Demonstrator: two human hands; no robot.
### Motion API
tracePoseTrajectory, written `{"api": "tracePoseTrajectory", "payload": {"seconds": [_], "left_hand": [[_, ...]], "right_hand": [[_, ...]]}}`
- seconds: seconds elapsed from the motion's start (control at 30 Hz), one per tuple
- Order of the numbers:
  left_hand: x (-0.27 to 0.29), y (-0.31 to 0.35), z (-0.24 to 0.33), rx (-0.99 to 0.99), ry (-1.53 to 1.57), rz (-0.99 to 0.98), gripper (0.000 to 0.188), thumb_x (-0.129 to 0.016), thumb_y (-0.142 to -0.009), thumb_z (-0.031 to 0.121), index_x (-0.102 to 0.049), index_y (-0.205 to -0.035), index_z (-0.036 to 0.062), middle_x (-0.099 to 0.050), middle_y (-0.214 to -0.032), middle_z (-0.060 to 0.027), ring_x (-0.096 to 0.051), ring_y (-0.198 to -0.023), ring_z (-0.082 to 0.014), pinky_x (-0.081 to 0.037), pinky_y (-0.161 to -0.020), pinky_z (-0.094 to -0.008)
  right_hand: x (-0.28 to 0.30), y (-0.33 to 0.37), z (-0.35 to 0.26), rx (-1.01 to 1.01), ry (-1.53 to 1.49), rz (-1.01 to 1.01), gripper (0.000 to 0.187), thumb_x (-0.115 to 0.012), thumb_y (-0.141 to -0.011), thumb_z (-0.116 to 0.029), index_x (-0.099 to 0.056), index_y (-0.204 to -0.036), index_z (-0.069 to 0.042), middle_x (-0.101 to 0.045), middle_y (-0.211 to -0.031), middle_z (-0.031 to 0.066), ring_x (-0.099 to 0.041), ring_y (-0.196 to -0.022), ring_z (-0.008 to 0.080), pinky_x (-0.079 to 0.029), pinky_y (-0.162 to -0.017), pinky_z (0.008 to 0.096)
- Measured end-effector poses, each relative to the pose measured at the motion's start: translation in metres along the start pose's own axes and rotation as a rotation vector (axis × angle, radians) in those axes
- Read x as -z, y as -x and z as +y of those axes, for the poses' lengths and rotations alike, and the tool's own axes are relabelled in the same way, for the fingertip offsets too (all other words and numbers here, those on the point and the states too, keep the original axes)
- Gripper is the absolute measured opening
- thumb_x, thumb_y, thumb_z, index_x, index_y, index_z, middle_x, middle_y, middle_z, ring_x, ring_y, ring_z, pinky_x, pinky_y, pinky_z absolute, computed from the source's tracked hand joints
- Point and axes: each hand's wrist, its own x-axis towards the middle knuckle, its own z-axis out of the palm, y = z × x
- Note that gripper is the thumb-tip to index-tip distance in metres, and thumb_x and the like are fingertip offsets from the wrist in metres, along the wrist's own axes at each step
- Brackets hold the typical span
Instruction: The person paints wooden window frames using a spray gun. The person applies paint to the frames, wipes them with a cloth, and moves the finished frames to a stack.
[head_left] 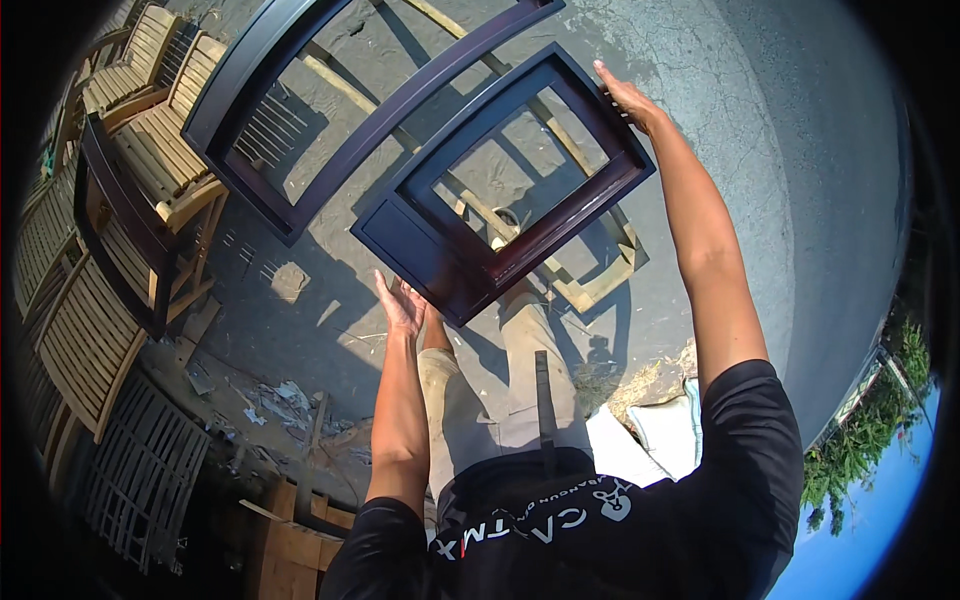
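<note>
Above the pale timber rack (pixel 580 295), between both hands: dark frame (pixel 410 245), qty 1. Approx. rectangular, 1 long side bowed; 1 large opening, 1 solid panel at one end. Rack rails show thru opening; whether frame touches rack, can't tell.

Hands, qty 2. L hand (pixel 405 308) at panel end, near corner, thumb spread apart; other fingers partly hidden by frame, can't tell if clamped. R hand (pixel 632 105) along opposite short end, one digit extended past edge; rest part-hidden, grip likewise can't tell.

Larger frame (pixel 222 92), qty 1, dark, over rack's far L part, cut off by top of view; bowed rail faces held pc. Third frame (pixel 135 215), qty 1, dark, upright-ish against chairs, well L of rack.

Slatted chairs (pixel 165 150), min. 3, light wood, crowded; exact no. unclear. Slatted panel (pixel 140 465), qty 1, dark, lower L. White sacking (pixel 670 435), near person's legs, R side; no. of pcs unclear.

Edges/room: bowed side of held pc lies close to larger frame, tight there. Pavement (pixel 740 200) opens wide off rack's R edge; strip of ground betw. rack's L edge & chairs, narrower.

Orientation: long axis diagonal, lower L to upper R. Panel end points lower L, toward L hand; open end upper R; bowed side faces upper L.
</note>
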Motion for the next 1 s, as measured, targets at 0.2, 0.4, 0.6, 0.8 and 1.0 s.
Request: {"api": "tracePoseTrajectory", "payload": {"seconds": [0.2,0.4,0.6,0.8,1.0], "left_hand": [[-0.003,-0.024,-0.025,-0.013,0.103,0.016,0.089,-0.046,-0.092,0.075,-0.045,-0.142,0.0012,-0.057,-0.139,-0.0139,-0.057,-0.126,-0.0307,-0.046,-0.107,-0.0486],[-0.001,-0.042,-0.023,-0.027,0.097,0.037,0.089,-0.046,-0.091,0.076,-0.046,-0.141,0.0027,-0.063,-0.130,-0.0119,-0.066,-0.110,-0.0274,-0.056,-0.092,-0.0434],[0.000,-0.047,-0.021,-0.057,0.029,0.023,0.093,-0.045,-0.090,0.077,-0.039,-0.146,0.0033,-0.065,-0.125,-0.0127,-0.071,-0.097,-0.0249,-0.059,-0.079,-0.0394],[-0.026,-0.054,-0.015,-0.049,0.039,0.103,0.072,-0.046,-0.092,0.075,-0.061,-0.118,0.0090,-0.072,-0.093,-0.0028,-0.069,-0.078,-0.0173,-0.057,-0.073,-0.0324],[-0.022,-0.059,-0.016,-0.054,0.033,0.173,0.075,-0.046,-0.090,0.078,-0.060,-0.120,0.0103,-0.072,-0.098,-0.0028,-0.069,-0.081,-0.0180,-0.054,-0.073,-0.0355]], "right_hand": [[0.011,-0.046,-0.016,0.034,0.037,-0.032,0.119,-0.035,-0.078,-0.094,-0.044,-0.149,0.001,-0.038,-0.154,0.0291,-0.035,-0.143,0.0485,-0.027,-0.113,0.0655],[0.007,-0.063,-0.020,0.033,0.050,0.011,0.118,-0.035,-0.078,-0.094,-0.046,-0.148,0.001,-0.039,-0.154,0.0291,-0.036,-0.142,0.0487,-0.026,-0.115,0.0630],[-0.001,-0.071,-0.025,-0.018,0.009,-0.027,0.120,-0.034,-0.079,-0.094,-0.041,-0.151,0.002,-0.033,-0.157,0.0297,-0.030,-0.145,0.0490,-0.027,-0.114,0.0633],[0.013,-0.088,-0.004,-0.068,-0.040,-0.005,0.123,-0.033,-0.079,-0.094,-0.034,-0.153,0.003,-0.029,-0.158,0.0305,-0.027,-0.146,0.0504,-0.022,-0.115,0.0644],[0.000,-0.078,-0.009,-0.051,-0.066,0.013,0.121,-0.033,-0.080,-0.093,-0.038,-0.151,0.005,-0.036,-0.156,0.0298,-0.034,-0.144,0.0462,-0.027,-0.114,0.0606]]}}
